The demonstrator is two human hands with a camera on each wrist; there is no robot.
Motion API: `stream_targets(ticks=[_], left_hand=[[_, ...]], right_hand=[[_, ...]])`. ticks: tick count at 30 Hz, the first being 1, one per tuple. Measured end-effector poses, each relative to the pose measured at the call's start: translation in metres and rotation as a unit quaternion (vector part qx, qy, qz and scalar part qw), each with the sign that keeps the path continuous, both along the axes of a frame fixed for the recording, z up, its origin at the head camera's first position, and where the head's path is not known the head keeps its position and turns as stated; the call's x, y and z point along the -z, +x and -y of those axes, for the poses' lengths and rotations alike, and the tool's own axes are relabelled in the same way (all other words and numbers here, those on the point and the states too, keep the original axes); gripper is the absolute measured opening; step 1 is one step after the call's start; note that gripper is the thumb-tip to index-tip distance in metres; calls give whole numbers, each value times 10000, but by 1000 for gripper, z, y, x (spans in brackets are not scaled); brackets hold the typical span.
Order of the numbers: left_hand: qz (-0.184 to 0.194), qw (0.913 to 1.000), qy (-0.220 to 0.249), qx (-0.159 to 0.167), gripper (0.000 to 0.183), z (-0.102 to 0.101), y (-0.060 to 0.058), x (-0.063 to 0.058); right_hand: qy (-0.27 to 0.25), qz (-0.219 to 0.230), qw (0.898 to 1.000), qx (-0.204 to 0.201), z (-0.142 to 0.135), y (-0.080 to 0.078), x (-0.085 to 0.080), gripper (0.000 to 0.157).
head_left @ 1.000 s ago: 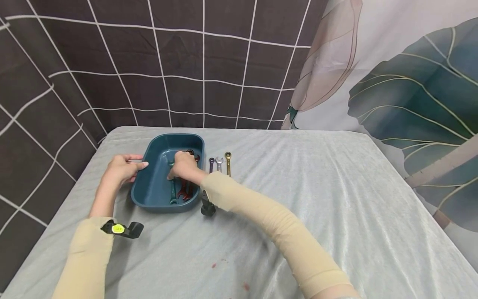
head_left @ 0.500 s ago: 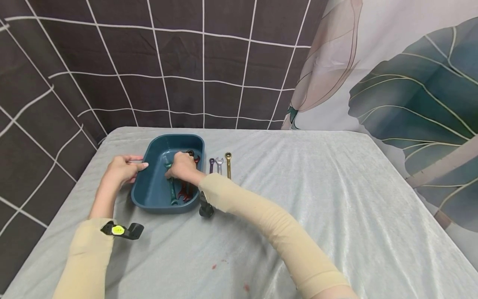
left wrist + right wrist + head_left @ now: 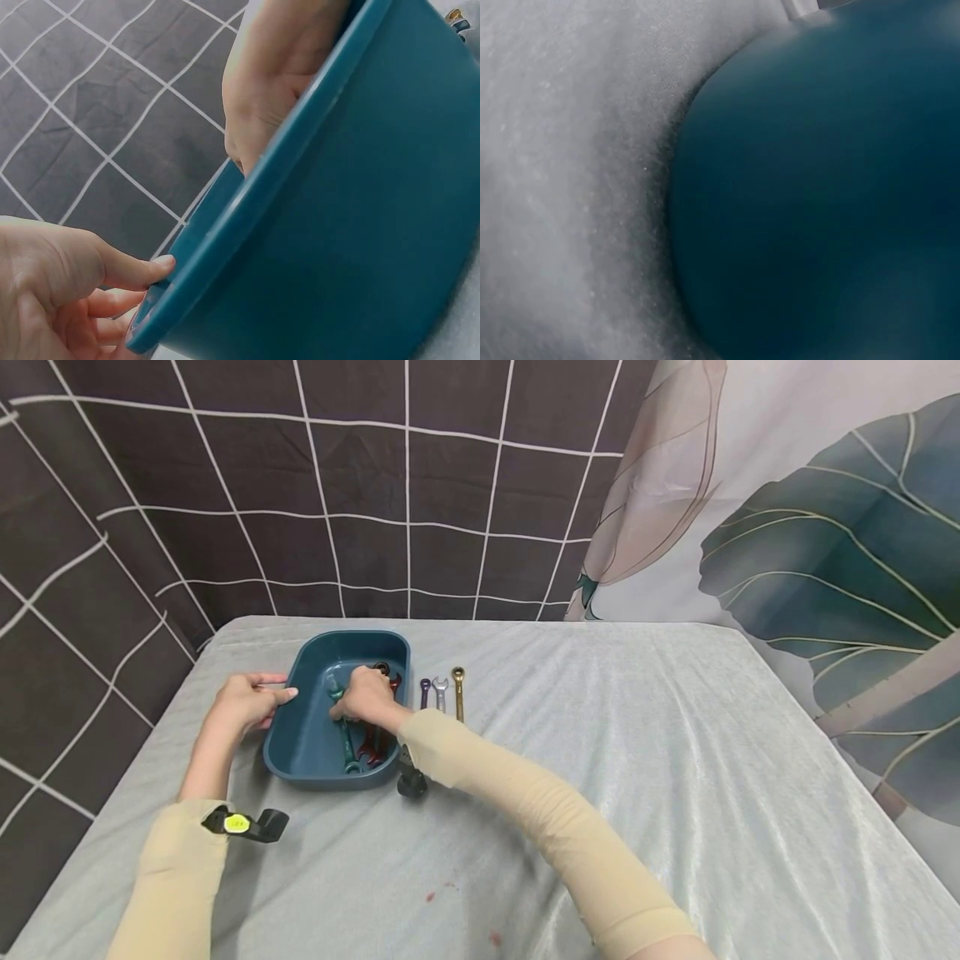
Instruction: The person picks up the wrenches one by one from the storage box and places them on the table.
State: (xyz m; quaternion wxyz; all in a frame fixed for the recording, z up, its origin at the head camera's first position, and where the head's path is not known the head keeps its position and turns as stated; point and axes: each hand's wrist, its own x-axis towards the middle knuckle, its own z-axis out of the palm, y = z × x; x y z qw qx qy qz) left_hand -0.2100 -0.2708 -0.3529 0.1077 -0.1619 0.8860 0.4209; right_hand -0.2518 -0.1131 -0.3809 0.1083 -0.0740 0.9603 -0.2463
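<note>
A blue plastic basin [image 3: 300, 752] stands on the cloth-covered table, with several wrenches inside. My left hand [image 3: 242, 700] holds its left rim, the thumb on top and the fingers outside; the left wrist view shows this hand [image 3: 67, 292] close up. My right hand [image 3: 366, 696] reaches into the basin and pinches a green wrench [image 3: 347, 743] by its middle, partly hiding it. Red wrenches [image 3: 369, 747] lie just right of it, partly under the hand. The right wrist view shows only the basin's outer wall [image 3: 817, 187] and cloth.
To the basin's right lie a purple wrench [image 3: 425, 692], a silver wrench [image 3: 440, 692] and a gold wrench [image 3: 459, 692] side by side, their lower ends hidden by my right sleeve. Grey cloth [image 3: 637, 760] covers the table. A dark checked curtain [image 3: 360, 477] hangs behind.
My right hand has shifted slightly left inside the basin. The green wrench has tilted, its far end swinging left. My left hand stays on the rim.
</note>
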Motion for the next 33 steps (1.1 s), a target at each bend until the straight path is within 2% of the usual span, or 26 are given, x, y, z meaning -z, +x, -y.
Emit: stream_targets(ticks=[11,33], left_hand=[[67,10000,-14,-39,52,0,0,0],[97,9999,11,-32,53,0,0,0]], right_hand=[[73,17,10000,-14,1,-1,1,35],[-107,141,9998,69,1,-1,1,33]])
